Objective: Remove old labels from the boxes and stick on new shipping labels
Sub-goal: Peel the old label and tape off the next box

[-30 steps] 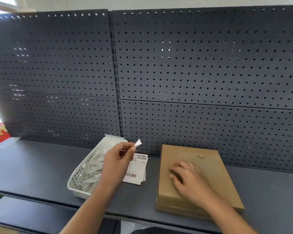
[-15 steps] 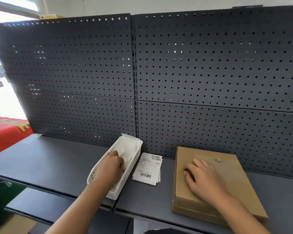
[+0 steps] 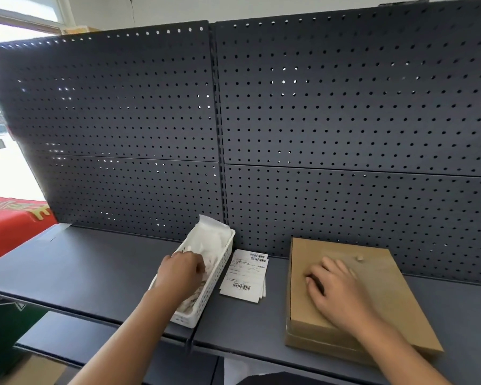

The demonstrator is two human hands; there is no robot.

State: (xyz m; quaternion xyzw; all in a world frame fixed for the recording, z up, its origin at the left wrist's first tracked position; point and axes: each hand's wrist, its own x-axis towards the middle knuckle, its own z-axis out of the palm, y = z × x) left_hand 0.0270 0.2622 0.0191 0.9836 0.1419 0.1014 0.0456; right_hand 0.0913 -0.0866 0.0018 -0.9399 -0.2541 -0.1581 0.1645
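A flat brown cardboard box [image 3: 314, 254] lies on the dark shelf at the right, stacked on a second one. My right hand [image 3: 336, 293] rests flat on its top with fingers spread. A small scrap of label residue [image 3: 359, 258] sticks near the box's far edge. My left hand [image 3: 179, 270] reaches down into the white plastic basket [image 3: 224, 259], which holds several peeled paper scraps. Its fingertips point into the basket and are partly hidden, so whether they pinch anything is unclear. A small stack of new white shipping labels [image 3: 245, 276] with barcodes lies between basket and box.
A dark pegboard wall [image 3: 345, 120] rises right behind the shelf [image 3: 95, 268]. The shelf's front edge runs just under my forearms, with a lower shelf beneath. A red cloth-covered surface [image 3: 9, 220] stands beyond the left end.
My left hand, which pinched a white label scrap in the air above the new labels, has moved left and down into the basket. The right hand stayed on the box. The view shifted left.
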